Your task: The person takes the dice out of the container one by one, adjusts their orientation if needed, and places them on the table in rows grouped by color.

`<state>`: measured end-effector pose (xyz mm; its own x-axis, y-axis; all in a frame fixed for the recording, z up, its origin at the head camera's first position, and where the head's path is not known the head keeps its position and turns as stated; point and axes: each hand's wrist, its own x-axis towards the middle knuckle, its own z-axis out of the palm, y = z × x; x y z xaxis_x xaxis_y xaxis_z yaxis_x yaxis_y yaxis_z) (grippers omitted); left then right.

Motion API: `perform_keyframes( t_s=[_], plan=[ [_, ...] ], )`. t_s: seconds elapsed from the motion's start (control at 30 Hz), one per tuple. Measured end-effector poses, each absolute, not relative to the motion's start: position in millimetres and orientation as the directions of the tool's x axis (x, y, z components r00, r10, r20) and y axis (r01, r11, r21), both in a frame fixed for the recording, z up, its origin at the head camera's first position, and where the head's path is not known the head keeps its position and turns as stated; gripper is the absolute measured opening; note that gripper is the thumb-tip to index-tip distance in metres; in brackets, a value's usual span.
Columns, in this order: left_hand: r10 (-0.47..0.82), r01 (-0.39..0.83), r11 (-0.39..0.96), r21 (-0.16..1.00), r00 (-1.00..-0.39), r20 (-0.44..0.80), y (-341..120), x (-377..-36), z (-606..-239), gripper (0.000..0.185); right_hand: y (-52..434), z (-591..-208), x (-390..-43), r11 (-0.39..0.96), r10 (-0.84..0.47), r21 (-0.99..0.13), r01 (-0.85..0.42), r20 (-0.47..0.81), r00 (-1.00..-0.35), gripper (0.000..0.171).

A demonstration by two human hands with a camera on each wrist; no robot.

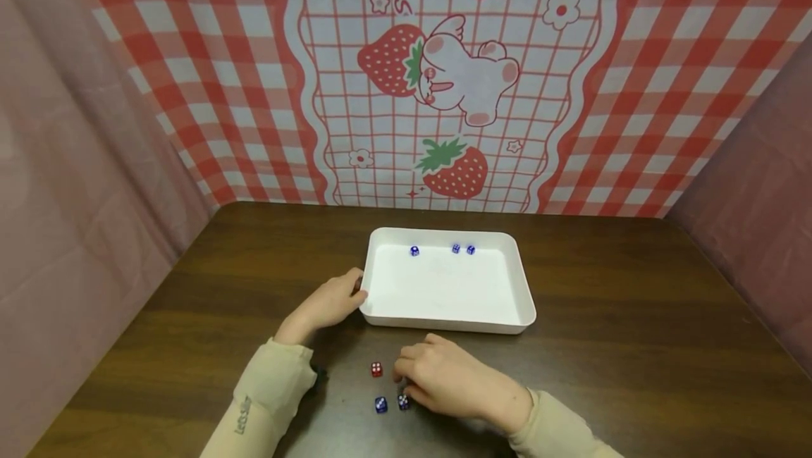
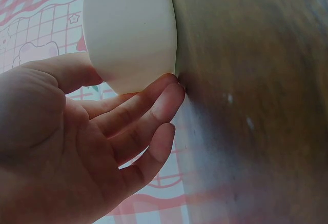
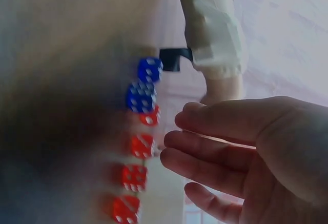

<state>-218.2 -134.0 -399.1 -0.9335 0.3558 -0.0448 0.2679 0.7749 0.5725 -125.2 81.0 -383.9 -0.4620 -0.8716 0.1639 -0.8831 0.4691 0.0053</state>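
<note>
While the head view takes in most of the table (image 1: 634, 317), the white tray (image 1: 444, 289) sits near the far edge, three blue dice (image 1: 456, 249) inside along its back wall. Left hand (image 1: 326, 303) at the tray's left wall. Right hand (image 1: 450, 377) low over the near side, fingers loosely bent; a red die (image 1: 377, 369) and two loose blue dice (image 1: 380, 404) lie near its fingertips.

Left wrist view: thumb at the rim, fingers bent against the outer wall; read as a grasp on the tray, probably to steady it.

Right wrist view: two blue dice and four red dice (image 3: 134, 178) in a rough row. Fingers relaxed, no die seen held; contact, cannot tell. Judged step: reaching for a loose die, perhaps blue, since the tray holds only blue. Next move calls for a thumb-and-finger pinch without nudging neighbours.
</note>
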Motion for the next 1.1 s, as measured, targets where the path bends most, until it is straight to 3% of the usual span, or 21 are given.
perform_keyframes(
  t_s=[0.2, 0.5, 1.1],
  plan=[
    [0.365, 0.280, 0.770, 0.573, -0.930, -0.036, -135, -218, -400, 0.026, 90, -377, -132, 0.517, -0.834, -0.034, -0.855, 0.204, -0.512, 0.005],
    [0.361, 0.274, 0.767, 0.580, -0.932, -0.038, -136, -217, -400, 0.026, 100, -371, -144, 0.532, -0.819, -0.050, -0.845, 0.224, -0.529, 0.004],
    [0.367, 0.285, 0.769, 0.573, -0.930, -0.030, -136, -219, -398, 0.025, 118, -343, -181, 0.560, -0.817, 0.104, -0.822, 0.232, -0.528, 0.005]
  ],
)
